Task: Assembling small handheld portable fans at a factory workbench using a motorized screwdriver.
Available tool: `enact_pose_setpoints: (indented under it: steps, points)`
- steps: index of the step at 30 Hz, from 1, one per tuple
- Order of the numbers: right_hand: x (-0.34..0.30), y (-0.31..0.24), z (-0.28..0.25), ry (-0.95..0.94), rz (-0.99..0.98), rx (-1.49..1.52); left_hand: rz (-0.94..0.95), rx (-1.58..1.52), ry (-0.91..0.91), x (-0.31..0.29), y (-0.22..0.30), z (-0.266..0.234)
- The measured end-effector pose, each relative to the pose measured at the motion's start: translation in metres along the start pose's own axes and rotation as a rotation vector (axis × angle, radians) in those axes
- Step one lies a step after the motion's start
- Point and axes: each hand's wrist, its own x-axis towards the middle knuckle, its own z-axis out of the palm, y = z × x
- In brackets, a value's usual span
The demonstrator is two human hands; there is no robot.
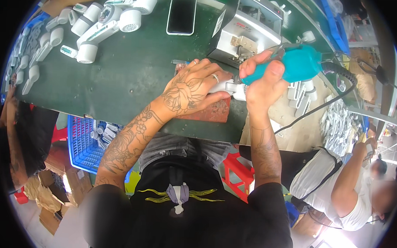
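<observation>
My left hand [189, 86], tattooed and ringed, is closed over a white plastic device [240, 91], pressing it down near a reddish-brown block [214, 112]. Most of the device lies hidden beneath the palm; a pale end shows past the fingers. In my right hand [266, 85] is a teal corded electric screwdriver [303, 64], held sideways with the fingers wrapped round its front part. Its front end lies close to the device, but the fingers hide the tip, so I cannot tell whether the two touch.
A silver boxy machine [247, 34] stands beyond my right hand. A phone [181, 16] and several white devices [86, 52] lie on the green table [134, 89]. The black cord [315, 106] trails at right. A blue basket [81, 148] sits below left; people work on both sides.
</observation>
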Motion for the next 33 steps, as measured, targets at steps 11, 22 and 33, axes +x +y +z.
enact_pose_setpoints:
  steps: [11, 22, 33]
  points:
    - [0.014, -0.008, 0.004, 0.033, 0.021, -0.014, 0.016, 0.017, -0.003, -0.001, -0.003, 0.000]
    - [0.048, 0.007, 0.011, 0.084, -0.199, -0.154, 0.077, -0.003, 0.129, -0.001, -0.003, 0.008]
    - [-0.004, -0.025, -0.004, 0.040, 0.021, 0.113, 0.045, -0.036, 0.071, -0.001, -0.002, 0.002]
